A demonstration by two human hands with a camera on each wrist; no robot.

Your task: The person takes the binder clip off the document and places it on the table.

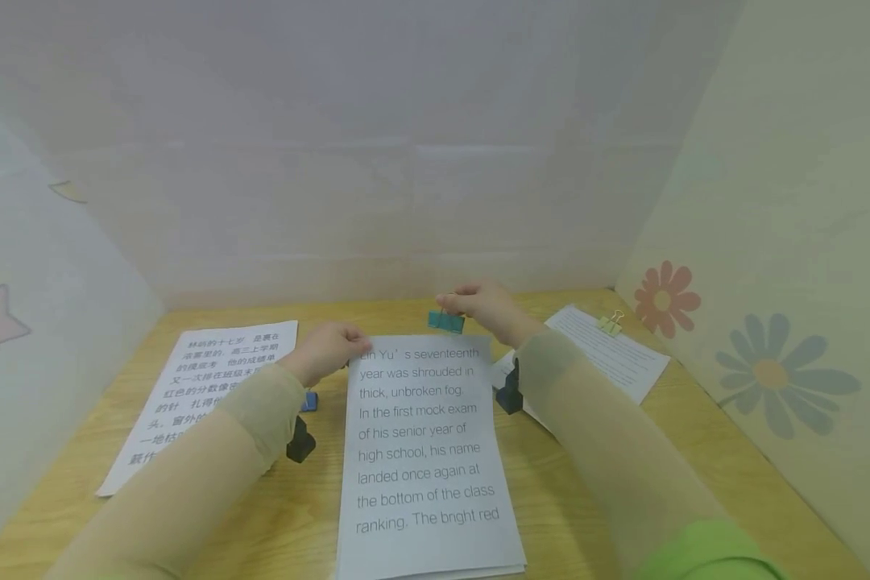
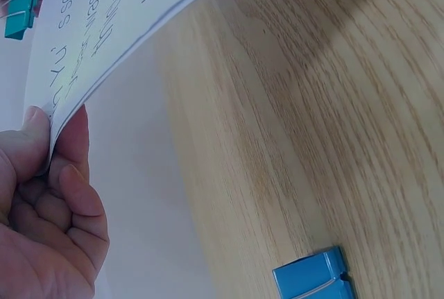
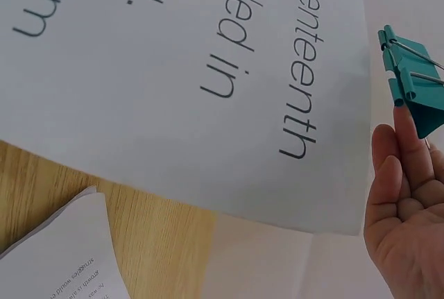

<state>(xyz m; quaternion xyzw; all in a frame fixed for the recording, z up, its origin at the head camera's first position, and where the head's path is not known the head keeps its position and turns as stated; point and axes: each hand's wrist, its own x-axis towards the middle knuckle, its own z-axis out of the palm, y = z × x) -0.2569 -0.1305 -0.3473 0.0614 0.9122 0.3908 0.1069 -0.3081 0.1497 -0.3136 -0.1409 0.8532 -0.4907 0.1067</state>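
Blue and unattached, one loose clip point(image 1: 309, 402) lies left of the paper stack point(image 1: 420, 443), whose corner the left hand point(image 1: 329, 352) pinches. Beyond it, the right hand point(image 1: 490, 309) pinches a teal clip point(image 1: 445, 322), not yet on; papers point(image 1: 580, 346) rightward look already clipped.

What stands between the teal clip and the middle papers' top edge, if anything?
Nothing visible does. The right hand holds the teal clip just off that edge, with a clear gap between; the left hand pinches the middle papers farther left.
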